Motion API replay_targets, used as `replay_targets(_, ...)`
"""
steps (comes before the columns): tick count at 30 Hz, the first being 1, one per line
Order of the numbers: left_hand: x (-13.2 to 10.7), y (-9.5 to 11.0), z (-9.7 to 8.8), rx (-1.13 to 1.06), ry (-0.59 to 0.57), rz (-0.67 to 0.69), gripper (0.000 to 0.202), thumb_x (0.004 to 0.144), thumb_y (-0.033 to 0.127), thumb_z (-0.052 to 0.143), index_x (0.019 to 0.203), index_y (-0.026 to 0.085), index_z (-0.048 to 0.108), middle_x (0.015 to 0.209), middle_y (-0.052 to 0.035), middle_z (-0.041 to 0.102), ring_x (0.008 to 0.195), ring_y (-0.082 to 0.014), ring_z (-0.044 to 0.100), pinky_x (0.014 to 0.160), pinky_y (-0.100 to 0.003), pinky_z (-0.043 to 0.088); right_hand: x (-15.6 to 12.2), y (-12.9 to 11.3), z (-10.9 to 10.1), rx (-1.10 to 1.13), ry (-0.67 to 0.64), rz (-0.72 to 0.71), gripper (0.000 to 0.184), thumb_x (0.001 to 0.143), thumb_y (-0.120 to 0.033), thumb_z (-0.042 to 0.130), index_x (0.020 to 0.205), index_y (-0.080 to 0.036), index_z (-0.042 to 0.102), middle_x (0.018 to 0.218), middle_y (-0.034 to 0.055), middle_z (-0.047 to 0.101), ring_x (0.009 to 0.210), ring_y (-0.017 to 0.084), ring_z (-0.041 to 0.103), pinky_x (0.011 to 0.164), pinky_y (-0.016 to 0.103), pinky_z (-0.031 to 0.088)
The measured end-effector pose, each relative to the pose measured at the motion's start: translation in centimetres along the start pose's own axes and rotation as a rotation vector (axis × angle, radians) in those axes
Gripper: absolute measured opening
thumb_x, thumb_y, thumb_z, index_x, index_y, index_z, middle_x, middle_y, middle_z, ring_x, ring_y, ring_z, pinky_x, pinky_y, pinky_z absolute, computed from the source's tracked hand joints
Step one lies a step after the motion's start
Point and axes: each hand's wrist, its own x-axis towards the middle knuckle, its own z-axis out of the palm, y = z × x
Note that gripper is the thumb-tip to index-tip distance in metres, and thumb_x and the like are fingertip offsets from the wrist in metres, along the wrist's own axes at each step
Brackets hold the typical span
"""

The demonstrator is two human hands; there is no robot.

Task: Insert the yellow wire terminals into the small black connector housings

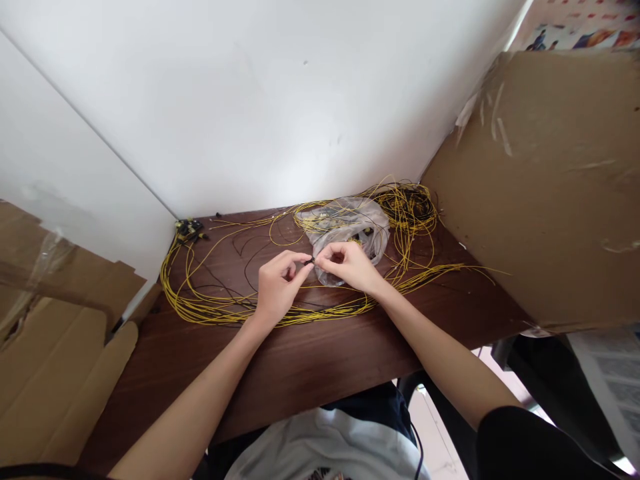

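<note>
Over the middle of the table, my left hand (278, 283) pinches a small black piece (311, 261) between thumb and forefinger. It looks like a connector, but it is too small to be sure. The fingertips of my right hand (351, 268) are pinched together right beside it; what they hold is hidden. Behind my right hand lies a clear plastic bag (370, 215) with small yellow and black parts inside. Long yellow wires (210, 310), mixed with black ones, loop around the bag and pass beneath my hands.
A tangled coil of yellow and black wire (413, 207) lies at the back right. Several black and yellow connectors (190, 230) sit at the back left corner. White panels (280, 100) and cardboard (545, 193) enclose the brown table (320, 360).
</note>
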Motion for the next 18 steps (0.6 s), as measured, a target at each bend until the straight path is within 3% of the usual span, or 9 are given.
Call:
replay_targets(11, -0.3, 0.0, 0.1, 0.029, 0.018, -0.026, 0.016, 0.076, 0.031, 0.065, 0.079, 0.016, 0.068, 0.054, 0.0034, 0.05, 0.048, -0.0073, 0.041, 0.05, -0.021, 0.034, -0.4, -0.9, 0.6, -0.109, 0.057, -0.008, 0.013, 0.073, -0.021, 0.056, 0.071, -0.013, 0.066, 0.07, 0.0038, 0.068, 0.064, 0.014, 0.06, 0.061, 0.024, 0.043)
replay_targets(18, -0.4, 0.1, 0.1, 0.05, 0.017, 0.019, 0.014, 0.076, 0.029, 0.063, 0.079, 0.016, 0.068, 0.059, 0.0012, 0.055, 0.051, -0.008, 0.045, 0.051, -0.021, 0.037, -0.7, -1.2, 0.9, -0.219, 0.137, -0.138, 0.012, 0.073, -0.018, 0.055, 0.064, -0.015, 0.062, 0.065, 0.002, 0.065, 0.059, 0.013, 0.057, 0.059, 0.024, 0.041)
